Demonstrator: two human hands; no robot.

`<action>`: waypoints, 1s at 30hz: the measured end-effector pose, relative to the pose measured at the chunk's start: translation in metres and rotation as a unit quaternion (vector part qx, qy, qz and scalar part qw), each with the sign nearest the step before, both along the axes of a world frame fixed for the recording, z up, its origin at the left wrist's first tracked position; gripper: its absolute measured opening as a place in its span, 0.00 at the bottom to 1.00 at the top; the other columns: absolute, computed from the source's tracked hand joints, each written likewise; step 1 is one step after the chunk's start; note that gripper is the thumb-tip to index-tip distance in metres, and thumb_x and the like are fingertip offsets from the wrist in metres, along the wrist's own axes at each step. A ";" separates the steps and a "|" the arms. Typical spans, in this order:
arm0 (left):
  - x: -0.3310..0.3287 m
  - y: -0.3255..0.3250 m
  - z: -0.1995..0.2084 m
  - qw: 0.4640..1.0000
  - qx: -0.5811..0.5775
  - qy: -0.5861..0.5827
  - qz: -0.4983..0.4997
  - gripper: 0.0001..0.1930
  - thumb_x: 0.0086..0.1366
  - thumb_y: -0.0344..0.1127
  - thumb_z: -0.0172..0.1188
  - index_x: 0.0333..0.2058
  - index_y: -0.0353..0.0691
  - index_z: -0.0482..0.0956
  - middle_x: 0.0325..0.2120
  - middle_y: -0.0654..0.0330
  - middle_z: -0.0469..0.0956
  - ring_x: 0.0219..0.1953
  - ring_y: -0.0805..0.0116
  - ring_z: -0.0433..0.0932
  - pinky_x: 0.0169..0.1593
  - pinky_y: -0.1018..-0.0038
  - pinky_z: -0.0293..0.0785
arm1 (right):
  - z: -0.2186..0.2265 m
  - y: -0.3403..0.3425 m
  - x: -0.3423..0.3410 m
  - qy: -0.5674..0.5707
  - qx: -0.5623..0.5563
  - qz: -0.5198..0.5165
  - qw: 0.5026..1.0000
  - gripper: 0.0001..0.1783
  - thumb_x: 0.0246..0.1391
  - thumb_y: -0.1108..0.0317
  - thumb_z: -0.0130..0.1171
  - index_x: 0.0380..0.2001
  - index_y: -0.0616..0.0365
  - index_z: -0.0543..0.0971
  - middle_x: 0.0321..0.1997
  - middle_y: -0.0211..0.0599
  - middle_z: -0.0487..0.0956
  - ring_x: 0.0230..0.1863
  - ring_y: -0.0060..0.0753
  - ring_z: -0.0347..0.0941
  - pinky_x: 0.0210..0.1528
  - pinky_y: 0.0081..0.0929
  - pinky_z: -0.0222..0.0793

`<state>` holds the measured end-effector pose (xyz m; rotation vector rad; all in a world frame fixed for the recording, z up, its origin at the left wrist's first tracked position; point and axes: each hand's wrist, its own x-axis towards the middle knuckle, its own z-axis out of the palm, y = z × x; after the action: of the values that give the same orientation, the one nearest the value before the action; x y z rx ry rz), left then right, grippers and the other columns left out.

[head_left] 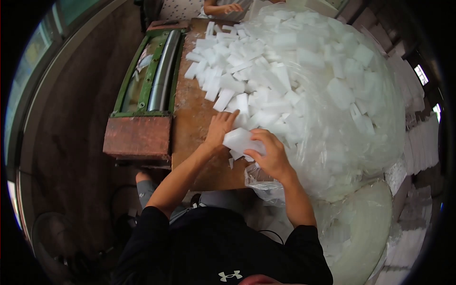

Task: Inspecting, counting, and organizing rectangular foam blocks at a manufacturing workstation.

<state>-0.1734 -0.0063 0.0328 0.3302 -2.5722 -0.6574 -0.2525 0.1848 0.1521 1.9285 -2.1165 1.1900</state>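
My right hand (pixel 270 153) grips a white foam-like block (pixel 239 140), thumb on the near side and fingers over the far side. Just left of it, my left hand (pixel 221 129) reaches forward with fingers stretched toward the edge of a heap of similar white pieces (pixel 256 71). Whether its fingertips touch a piece in the heap I cannot tell. The heap lies on a worn brown wooden table (pixel 192 123). A few small white pieces (pixel 236 155) lie under the held block, partly hidden by it.
Left of the table stands a green-framed machine (pixel 142 95) with a steel roller (pixel 164 71) and a reddish-brown front box (pixel 137 135). A large clear plastic bag (pixel 346 137) full of white pieces fills the right. Another person's hand (pixel 232 8) shows at the far edge.
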 end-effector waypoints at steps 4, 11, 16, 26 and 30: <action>0.080 -0.001 0.006 0.977 0.049 0.111 0.178 0.35 0.56 0.30 0.66 0.63 0.37 0.65 0.44 0.45 0.74 0.46 0.42 0.74 0.50 0.57 0.71 | -0.025 -0.032 0.023 -0.013 0.027 0.061 0.998 0.22 0.42 0.74 0.75 0.41 0.60 0.76 0.50 0.44 0.80 0.48 0.51 0.78 0.49 0.38 0.76; 0.174 0.040 -0.007 0.926 0.151 0.164 0.304 0.32 0.59 0.28 0.63 0.64 0.41 0.67 0.43 0.44 0.72 0.43 0.44 0.76 0.44 0.58 0.76 | -0.062 -0.117 0.033 -0.006 0.059 0.119 0.991 0.21 0.44 0.74 0.73 0.43 0.60 0.78 0.51 0.45 0.79 0.51 0.52 0.77 0.50 0.39 0.75; 0.183 0.043 -0.020 0.935 0.154 0.199 0.248 0.31 0.56 0.29 0.64 0.60 0.41 0.70 0.45 0.46 0.72 0.43 0.46 0.76 0.44 0.60 0.77 | -0.074 -0.138 0.028 -0.016 0.186 0.172 0.967 0.20 0.46 0.72 0.71 0.45 0.57 0.79 0.54 0.45 0.77 0.52 0.53 0.77 0.50 0.39 0.74; 0.176 0.030 -0.025 0.956 0.172 0.159 0.176 0.25 0.60 0.34 0.65 0.56 0.44 0.72 0.44 0.47 0.72 0.41 0.47 0.75 0.40 0.61 0.76 | -0.072 -0.206 0.032 0.078 0.085 0.169 0.979 0.15 0.47 0.62 0.73 0.31 0.63 0.82 0.48 0.51 0.78 0.44 0.57 0.78 0.46 0.41 0.76; 0.176 0.027 -0.026 0.941 0.219 0.193 0.172 0.23 0.61 0.32 0.63 0.56 0.41 0.73 0.43 0.47 0.72 0.40 0.47 0.75 0.39 0.61 0.76 | -0.064 -0.283 0.026 0.117 0.045 0.166 0.978 0.17 0.47 0.60 0.73 0.26 0.63 0.79 0.39 0.46 0.77 0.38 0.54 0.78 0.39 0.43 0.74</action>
<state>0.0027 0.0208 0.0069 0.7013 -1.9183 -1.0385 -0.2268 -0.0984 0.0881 2.3973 -1.8112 0.8588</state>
